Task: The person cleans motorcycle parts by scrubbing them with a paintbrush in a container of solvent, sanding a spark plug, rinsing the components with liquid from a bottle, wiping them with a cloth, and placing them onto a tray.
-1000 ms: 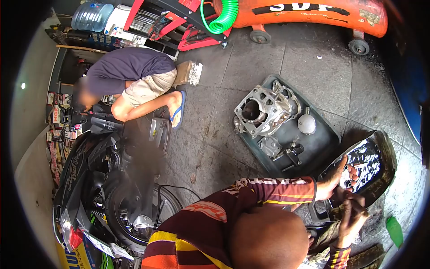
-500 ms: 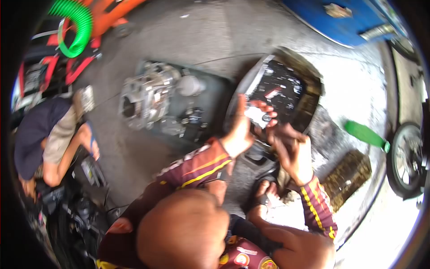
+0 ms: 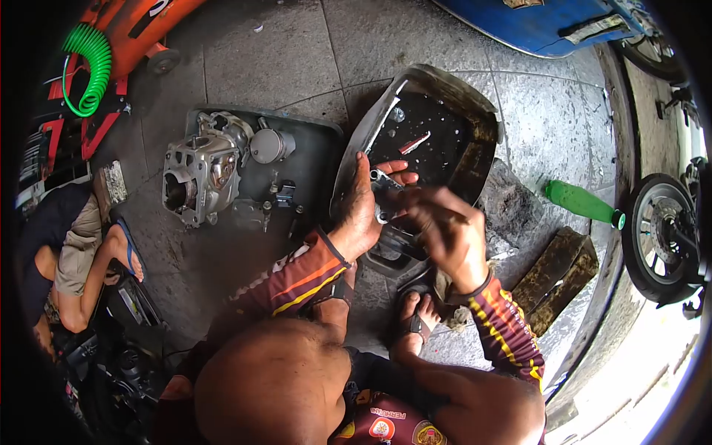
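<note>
My left hand (image 3: 360, 211) is wrapped round a small metal part (image 3: 383, 194) with round ends, held over the near left edge of a black basin (image 3: 482, 111). My right hand (image 3: 452, 233) is at the right side of this part, its fingers bent and partly smeared; what it holds, if anything, cannot be made out. Dark liquid with foam and a small red-and-white object (image 3: 414, 143) lie in the basin. Left of it, a grey tray (image 3: 311, 133) bears a metal engine block (image 3: 215, 167), a piston (image 3: 271, 146) and small parts (image 3: 285, 195).
A green bottle (image 3: 582, 202) and a grimy rectangular container (image 3: 556, 282) lie at the right. Beyond them stands a wheel (image 3: 660, 237). A blue surface (image 3: 519, 26) is at the top right. Another person crouches at the left near a motorcycle. A green coiled hose (image 3: 96, 74) hangs at the upper left.
The view has swung right, so tray and basin now appear further left. My left hand still holds the metal part over the basin. My right hand has shifted slightly beside it.
</note>
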Action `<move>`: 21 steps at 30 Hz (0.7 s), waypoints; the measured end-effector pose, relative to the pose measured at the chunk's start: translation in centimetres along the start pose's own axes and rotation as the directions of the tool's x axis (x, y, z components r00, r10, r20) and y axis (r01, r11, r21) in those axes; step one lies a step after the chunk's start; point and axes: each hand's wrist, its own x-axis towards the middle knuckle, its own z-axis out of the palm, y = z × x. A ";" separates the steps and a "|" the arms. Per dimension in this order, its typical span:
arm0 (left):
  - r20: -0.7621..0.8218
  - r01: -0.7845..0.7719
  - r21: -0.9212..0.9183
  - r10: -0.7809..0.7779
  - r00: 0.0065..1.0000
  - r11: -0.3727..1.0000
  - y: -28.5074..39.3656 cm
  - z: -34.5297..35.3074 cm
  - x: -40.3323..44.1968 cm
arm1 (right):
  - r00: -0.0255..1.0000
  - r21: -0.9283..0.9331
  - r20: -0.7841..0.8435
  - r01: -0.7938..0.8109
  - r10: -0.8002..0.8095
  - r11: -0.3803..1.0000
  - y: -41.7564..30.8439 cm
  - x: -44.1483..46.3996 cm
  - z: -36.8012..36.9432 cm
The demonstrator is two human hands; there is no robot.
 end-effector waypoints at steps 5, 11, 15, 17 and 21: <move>0.021 0.088 0.062 -0.090 0.996 0.994 -0.2 1.1 -0.6 | 0.995 -0.059 -0.056 -0.080 0.077 0.995 -1.0 0.7 -1.0; 0.093 0.101 0.290 -0.133 0.987 0.952 0.5 1.5 -0.6 | 0.949 0.051 -0.284 -0.128 0.137 0.991 0.1 0.8 -1.4; 0.107 0.129 0.382 -0.183 0.977 0.915 1.2 2.1 -0.6 | 0.960 0.215 -0.228 -0.111 0.161 0.970 -1.3 0.9 -2.0; 0.152 0.121 0.331 -0.180 0.972 0.936 1.4 1.6 -0.3 | 0.972 0.084 -0.159 -0.160 0.171 0.984 0.2 0.8 -2.4; 0.093 0.086 0.428 -0.139 0.986 0.900 1.4 0.6 0.5 | 0.952 -0.010 -0.261 -0.170 0.162 0.985 2.4 1.5 -2.5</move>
